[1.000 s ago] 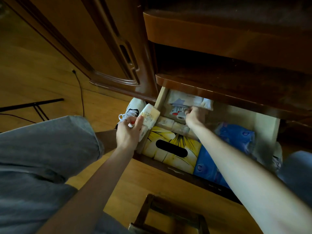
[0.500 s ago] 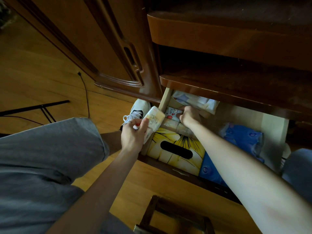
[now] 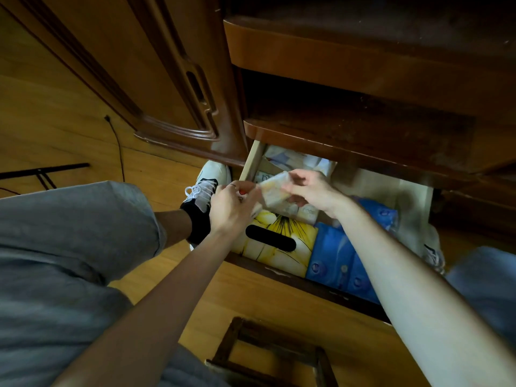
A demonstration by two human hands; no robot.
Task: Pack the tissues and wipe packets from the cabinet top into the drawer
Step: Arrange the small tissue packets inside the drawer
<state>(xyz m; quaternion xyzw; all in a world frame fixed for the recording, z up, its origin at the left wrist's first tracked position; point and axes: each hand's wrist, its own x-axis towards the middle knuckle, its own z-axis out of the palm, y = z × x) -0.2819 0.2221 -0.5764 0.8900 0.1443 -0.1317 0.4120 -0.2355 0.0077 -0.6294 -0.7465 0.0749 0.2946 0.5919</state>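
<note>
The pulled-out drawer [image 3: 279,270] sits low under the dark cabinet. It holds a yellow tissue box [image 3: 282,227] with a black slot, blue tissue packs [image 3: 339,255] and pale packets [image 3: 304,163] at the back. Above the drawer's left part both hands meet on one small pale tissue packet [image 3: 275,188]. My left hand [image 3: 231,205] grips its left end. My right hand [image 3: 312,189] touches its right end with fingers spread; the packet is blurred.
My knee in grey cloth [image 3: 69,233] and a white shoe [image 3: 206,185] lie left of the drawer. A wooden stool frame [image 3: 268,356] stands on the floor below. A black cable [image 3: 117,146] runs across the floor at left. The cabinet shelf [image 3: 349,141] overhangs the drawer's back.
My right hand has come out of the drawer's back to the packet. My left hand has carried the packet rightward over the drawer, so both hands now meet on it.
</note>
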